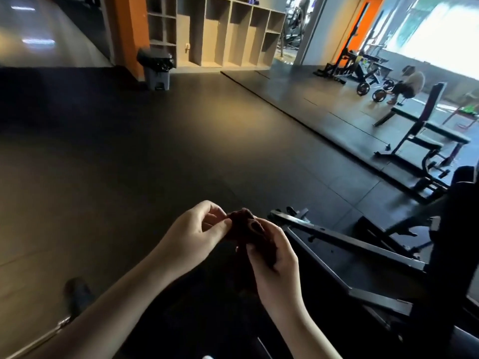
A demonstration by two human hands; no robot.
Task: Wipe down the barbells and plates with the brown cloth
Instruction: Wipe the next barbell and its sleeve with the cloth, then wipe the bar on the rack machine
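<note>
The brown cloth (245, 233) is bunched up between both hands, low in the middle of the head view. My left hand (197, 233) pinches its upper left corner between thumb and fingers. My right hand (273, 263) grips the rest of the cloth, its fingers curled round it. A barbell (39, 339) lies on the floor at the bottom left, its steel shaft and a dark plate (79, 292) partly hidden behind my left forearm. In the wall mirror at the far right more barbells with plates (373, 89) show beside a crouching person.
A black bench frame (344, 244) stands just right of my hands. Dark rubber flooring (129, 151) stretches ahead to a grey pedal bin (156, 69) and wooden cubby shelves (220, 32). The mirror on the right reflects another bench (425, 141) and racks.
</note>
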